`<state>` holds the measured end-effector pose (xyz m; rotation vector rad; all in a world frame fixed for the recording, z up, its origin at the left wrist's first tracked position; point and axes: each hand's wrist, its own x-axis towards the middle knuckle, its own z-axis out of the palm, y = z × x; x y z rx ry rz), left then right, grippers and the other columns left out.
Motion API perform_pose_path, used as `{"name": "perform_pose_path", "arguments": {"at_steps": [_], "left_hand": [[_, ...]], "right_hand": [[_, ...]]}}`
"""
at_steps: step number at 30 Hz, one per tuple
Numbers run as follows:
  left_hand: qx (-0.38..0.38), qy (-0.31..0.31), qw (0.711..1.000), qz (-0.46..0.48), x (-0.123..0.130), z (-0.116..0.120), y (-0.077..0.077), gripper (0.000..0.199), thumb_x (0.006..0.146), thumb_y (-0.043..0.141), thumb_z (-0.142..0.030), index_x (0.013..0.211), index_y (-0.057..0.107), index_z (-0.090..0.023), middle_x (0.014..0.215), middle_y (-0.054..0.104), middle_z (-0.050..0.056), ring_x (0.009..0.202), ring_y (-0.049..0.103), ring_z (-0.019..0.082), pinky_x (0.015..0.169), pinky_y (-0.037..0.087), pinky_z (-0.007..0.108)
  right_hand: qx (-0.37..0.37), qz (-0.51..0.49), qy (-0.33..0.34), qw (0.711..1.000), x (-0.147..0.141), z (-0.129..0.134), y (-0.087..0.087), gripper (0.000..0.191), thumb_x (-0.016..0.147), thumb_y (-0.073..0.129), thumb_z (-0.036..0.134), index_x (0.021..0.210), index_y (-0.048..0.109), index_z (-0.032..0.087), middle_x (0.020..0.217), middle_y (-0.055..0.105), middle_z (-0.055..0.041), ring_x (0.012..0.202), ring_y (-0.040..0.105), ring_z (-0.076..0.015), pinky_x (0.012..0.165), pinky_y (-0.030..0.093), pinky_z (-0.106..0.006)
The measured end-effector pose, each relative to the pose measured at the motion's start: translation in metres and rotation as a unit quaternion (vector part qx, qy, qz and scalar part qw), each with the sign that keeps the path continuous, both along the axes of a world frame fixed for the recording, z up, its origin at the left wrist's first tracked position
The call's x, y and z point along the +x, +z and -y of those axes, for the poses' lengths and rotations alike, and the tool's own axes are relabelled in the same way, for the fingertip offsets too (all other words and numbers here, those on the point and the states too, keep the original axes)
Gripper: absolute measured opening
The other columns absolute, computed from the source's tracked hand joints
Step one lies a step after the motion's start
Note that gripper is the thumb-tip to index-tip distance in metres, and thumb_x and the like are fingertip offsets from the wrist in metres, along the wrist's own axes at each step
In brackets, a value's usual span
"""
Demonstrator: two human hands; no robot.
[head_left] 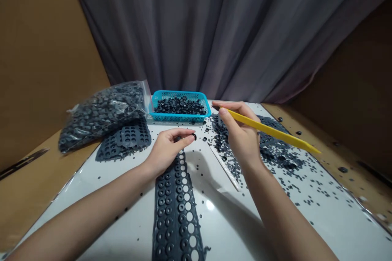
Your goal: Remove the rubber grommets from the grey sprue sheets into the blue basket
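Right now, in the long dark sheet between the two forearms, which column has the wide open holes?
The column along its right edge: the white table shows through its large round holes, while the other columns hold dark rings.

Basket (180,117) at far middle of surface (128,208), small parts (180,106) in it. Filled bag (104,110) left of basket, lying partly on perforated sheet (134,136). Ring strip (174,212) nearer, before basket. Stick (225,168) right of strip; scattered bits (294,175) further right.
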<state>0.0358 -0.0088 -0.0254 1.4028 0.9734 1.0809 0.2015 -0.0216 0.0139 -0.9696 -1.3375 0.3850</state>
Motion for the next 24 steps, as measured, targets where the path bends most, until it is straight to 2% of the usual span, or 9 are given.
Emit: {"name": "perform_pose_path", "arguments": {"at_steps": [3, 7, 11, 13, 15, 17, 19, 22, 24], "left_hand": [[0.114, -0.060, 0.984, -0.121, 0.040, -0.027, -0.010, 0.033, 0.072, 0.065, -0.038, 0.097, 0.070, -0.016, 0.094, 0.072, 0.009, 0.079, 0.062, 0.020, 0.075, 0.046, 0.034], [0.231, -0.123, 0.926, -0.270, 0.078, -0.083, -0.011, 0.054, 0.073, 0.063, -0.040, 0.119, 0.059, -0.012, 0.101, 0.070, 0.011, 0.084, 0.064, 0.024, 0.080, 0.046, 0.035], [0.239, -0.044, 0.908, -0.342, 0.070, -0.141, -0.003, 0.045, 0.080, 0.053, -0.029, 0.120, 0.056, -0.010, 0.123, 0.060, 0.015, 0.115, 0.052, 0.028, 0.100, 0.034, 0.036], [0.213, -0.022, 0.907, -0.363, 0.059, -0.162, -0.001, 0.054, 0.076, 0.057, -0.030, 0.124, 0.051, -0.008, 0.135, 0.048, 0.019, 0.129, 0.036, 0.035, 0.106, 0.025, 0.044], [0.181, -0.009, 0.905, -0.384, 0.047, -0.172, 0.000, 0.058, 0.075, 0.058, -0.032, 0.126, 0.049, -0.008, 0.138, 0.043, 0.022, 0.133, 0.025, 0.041, 0.106, 0.017, 0.054], [0.174, 0.000, 0.902, -0.395, 0.038, -0.169, -0.001, 0.059, 0.075, 0.057, -0.031, 0.128, 0.046, -0.008, 0.139, 0.041, 0.022, 0.135, 0.020, 0.041, 0.106, 0.009, 0.057], [0.213, 0.007, 0.892, -0.398, 0.029, -0.153, -0.002, 0.054, 0.078, 0.053, -0.030, 0.127, 0.046, -0.009, 0.137, 0.044, 0.019, 0.134, 0.024, 0.035, 0.109, 0.007, 0.052], [0.335, -0.027, 0.845, -0.416, 0.008, -0.109, -0.005, 0.035, 0.081, 0.047, -0.027, 0.109, 0.058, -0.011, 0.116, 0.059, 0.015, 0.115, 0.046, 0.027, 0.103, 0.028, 0.040], [0.355, -0.077, 0.811, -0.458, -0.011, -0.076, -0.010, 0.028, 0.079, 0.050, -0.030, 0.098, 0.062, -0.015, 0.105, 0.061, 0.012, 0.105, 0.050, 0.027, 0.096, 0.035, 0.039]], "right_hand": [[0.018, -0.042, -0.033, 0.998, 0.018, -0.006, 0.001, 0.010, 0.083, 0.056, 0.029, 0.087, 0.060, 0.021, 0.097, 0.067, -0.0022, 0.093, 0.062, -0.0162, 0.086, 0.047, -0.036], [0.021, -0.065, -0.080, 0.994, 0.041, -0.014, 0.001, 0.011, 0.083, 0.055, 0.032, 0.084, 0.059, 0.022, 0.095, 0.065, -0.0019, 0.090, 0.060, -0.0158, 0.080, 0.046, -0.032], [0.000, -0.014, -0.134, 0.991, 0.058, -0.020, -0.004, 0.014, 0.082, 0.055, 0.034, 0.083, 0.059, 0.020, 0.074, 0.059, 0.0008, 0.069, 0.054, -0.0135, 0.064, 0.043, -0.027], [-0.011, 0.089, -0.120, 0.989, 0.066, -0.024, -0.013, 0.013, 0.083, 0.053, 0.031, 0.085, 0.060, 0.020, 0.070, 0.057, 0.0009, 0.064, 0.051, -0.0135, 0.062, 0.040, -0.027], [-0.027, 0.236, -0.076, 0.968, 0.078, -0.028, -0.028, 0.012, 0.083, 0.052, 0.025, 0.086, 0.061, 0.019, 0.071, 0.060, -0.0013, 0.065, 0.052, -0.0151, 0.063, 0.039, -0.028], [-0.047, 0.392, -0.030, 0.918, 0.093, -0.032, -0.045, 0.014, 0.082, 0.050, 0.018, 0.086, 0.063, 0.018, 0.077, 0.063, -0.0054, 0.071, 0.052, -0.0179, 0.067, 0.038, -0.029], [-0.067, 0.515, -0.008, 0.855, 0.112, -0.035, -0.060, 0.020, 0.083, 0.047, 0.012, 0.089, 0.065, 0.017, 0.083, 0.065, -0.0088, 0.078, 0.050, -0.0204, 0.070, 0.036, -0.030], [-0.092, 0.610, -0.013, 0.787, 0.137, -0.034, -0.071, 0.027, 0.082, 0.044, 0.006, 0.093, 0.067, 0.016, 0.092, 0.066, -0.0112, 0.085, 0.048, -0.0231, 0.073, 0.033, -0.034], [-0.093, 0.633, -0.025, 0.768, 0.140, -0.028, -0.071, 0.032, 0.081, 0.044, 0.003, 0.100, 0.066, 0.016, 0.103, 0.065, -0.0120, 0.092, 0.047, -0.0253, 0.075, 0.031, -0.035]]}}
